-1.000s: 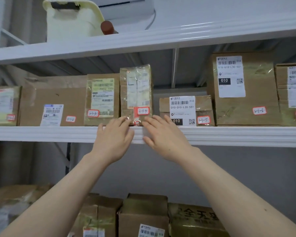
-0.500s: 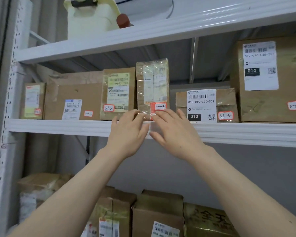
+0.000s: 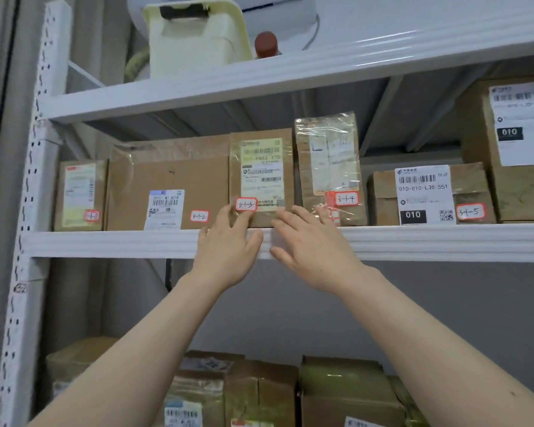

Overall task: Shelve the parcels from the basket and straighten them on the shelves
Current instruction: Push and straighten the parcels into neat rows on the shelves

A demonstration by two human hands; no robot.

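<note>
A row of brown parcels stands on the white middle shelf [image 3: 429, 240]. Both hands are raised to the parcel labelled 3-1-3 [image 3: 261, 167], an upright brown box with a yellow-green label. My left hand [image 3: 228, 241] touches its lower front with straight fingers, just under the red-edged tag. My right hand [image 3: 312, 245] lies flat beside it, fingertips at the box's lower right corner. To the right stands the plastic-wrapped parcel 3-1-4 [image 3: 329, 161], untouched. Parcel 3-1-2 [image 3: 167, 186] sits wide on the left. No basket is in view.
Small parcel 3-1-1 [image 3: 80, 192] stands at the far left by the white upright post [image 3: 34, 180]. Parcel 3-1-5 [image 3: 426, 195] and a tall box [image 3: 512, 143] stand to the right. A cream canister [image 3: 195, 38] sits on the top shelf. More boxes [image 3: 336, 392] fill the shelf below.
Both hands have shifted left along the shelf edge, from the plastic-wrapped parcel 3-1-4 to the box 3-1-3. The view has turned left with them.
</note>
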